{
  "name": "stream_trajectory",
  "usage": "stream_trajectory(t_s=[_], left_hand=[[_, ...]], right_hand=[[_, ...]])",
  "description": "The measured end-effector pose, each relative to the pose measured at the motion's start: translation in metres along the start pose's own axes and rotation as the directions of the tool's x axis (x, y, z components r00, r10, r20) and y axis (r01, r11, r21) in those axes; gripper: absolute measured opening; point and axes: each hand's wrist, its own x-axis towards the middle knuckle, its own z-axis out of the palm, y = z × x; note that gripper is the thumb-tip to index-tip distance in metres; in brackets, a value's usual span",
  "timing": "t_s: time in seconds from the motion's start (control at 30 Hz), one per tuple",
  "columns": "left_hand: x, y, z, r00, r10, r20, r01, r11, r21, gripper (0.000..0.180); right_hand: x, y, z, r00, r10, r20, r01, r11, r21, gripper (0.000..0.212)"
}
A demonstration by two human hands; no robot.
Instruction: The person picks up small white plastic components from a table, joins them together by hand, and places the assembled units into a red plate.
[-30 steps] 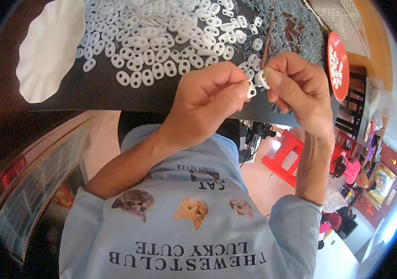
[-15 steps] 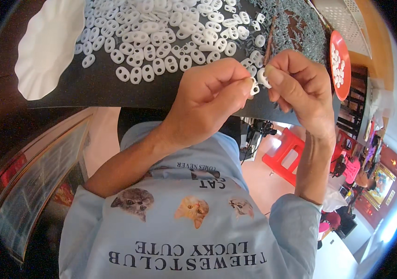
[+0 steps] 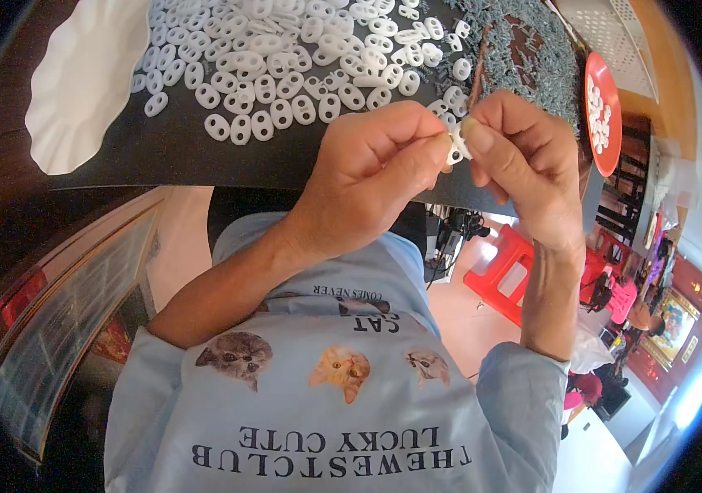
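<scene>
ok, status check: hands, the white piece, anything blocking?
Left hand and right hand both pinch one small white plastic piece above the black board. Heap of white pieces beyond. Nothing in the way.

Free lane: bare strip of black mat along the near edge, between the white pieces and me. My hands sit over its right end. Ahead is blocked by the white pieces, packed edge to edge across the mat's middle. Far right: grey screw pile with a brown stick beside it. Red dish closes the right edge. White tray closes the left. Below the mat edge, open air down to my shirt.
</scene>
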Motion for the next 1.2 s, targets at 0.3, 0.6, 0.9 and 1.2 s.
stream_trajectory(t_s=[0.3,0.6,0.9,1.2], left_hand=[[0.001,0.009,0.001,0.996,-0.073,-0.046,0.072,0.997,-0.030,0.017],[0.001,0.001,-0.001,0.998,-0.068,-0.004,0.066,0.986,-0.155,0.017],[0.004,0.009,0.005,0.997,-0.074,-0.011,0.074,0.996,0.042,0.018],[0.004,0.009,0.001,0.983,-0.178,0.035,0.178,0.984,0.017,0.016]], right_hand=[[-0.002,0.012,0.005,0.902,-0.429,0.042,0.376,0.735,-0.565,0.027],[-0.001,0.010,0.000,0.790,-0.590,0.168,0.541,0.542,-0.643,0.033],[-0.012,0.007,0.003,0.863,-0.499,0.077,0.421,0.626,-0.657,0.034],[-0.011,0.008,0.000,0.824,-0.544,0.161,0.501,0.564,-0.656,0.033]])
